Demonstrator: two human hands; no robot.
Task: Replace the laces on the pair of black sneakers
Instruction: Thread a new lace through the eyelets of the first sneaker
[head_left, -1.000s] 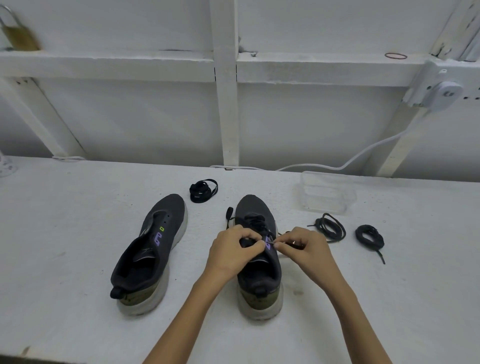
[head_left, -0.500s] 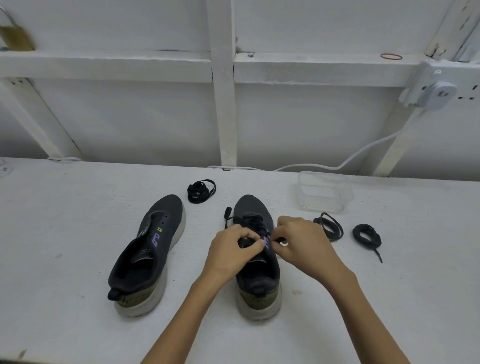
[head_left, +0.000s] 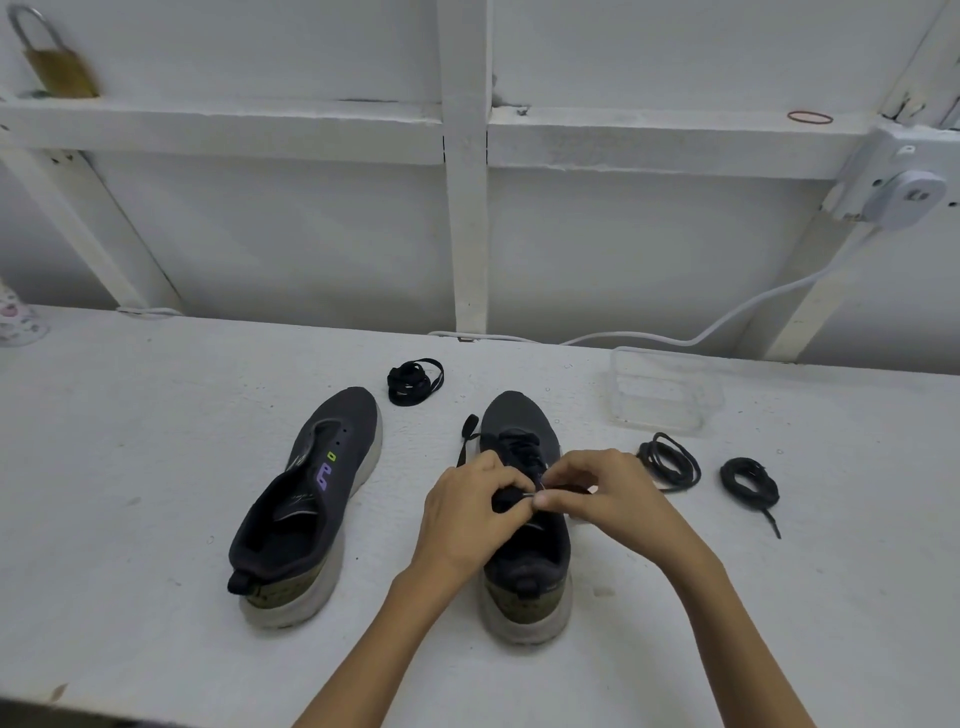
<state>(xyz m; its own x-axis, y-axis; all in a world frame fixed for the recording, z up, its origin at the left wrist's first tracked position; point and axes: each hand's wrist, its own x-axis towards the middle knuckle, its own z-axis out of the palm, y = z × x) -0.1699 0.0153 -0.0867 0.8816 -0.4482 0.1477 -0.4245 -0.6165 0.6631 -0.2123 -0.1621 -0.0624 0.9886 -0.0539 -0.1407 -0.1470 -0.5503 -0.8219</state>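
Note:
Two black sneakers stand on the white table, toes pointing away. The left sneaker (head_left: 311, 499) has no lace and its eyelets are bare. The right sneaker (head_left: 524, 561) carries a black lace (head_left: 517, 444) through its lower eyelets, with one loose end trailing off its left side. My left hand (head_left: 470, 514) grips the sneaker's upper near the tongue. My right hand (head_left: 602, 493) pinches the lace's tip at an eyelet on the right side. The fingertips of both hands meet over the shoe and hide the eyelet.
A coiled black lace (head_left: 414, 382) lies beyond the left sneaker. Two more lace bundles (head_left: 670, 462) (head_left: 750, 486) lie to the right of my hands. A clear plastic box (head_left: 665, 389) stands behind them. A white cable (head_left: 727, 322) runs along the wall.
My right hand has moved left, closer to the left hand, bringing the lace tip against the shoe's upper. The left hand has stayed on the sneaker.

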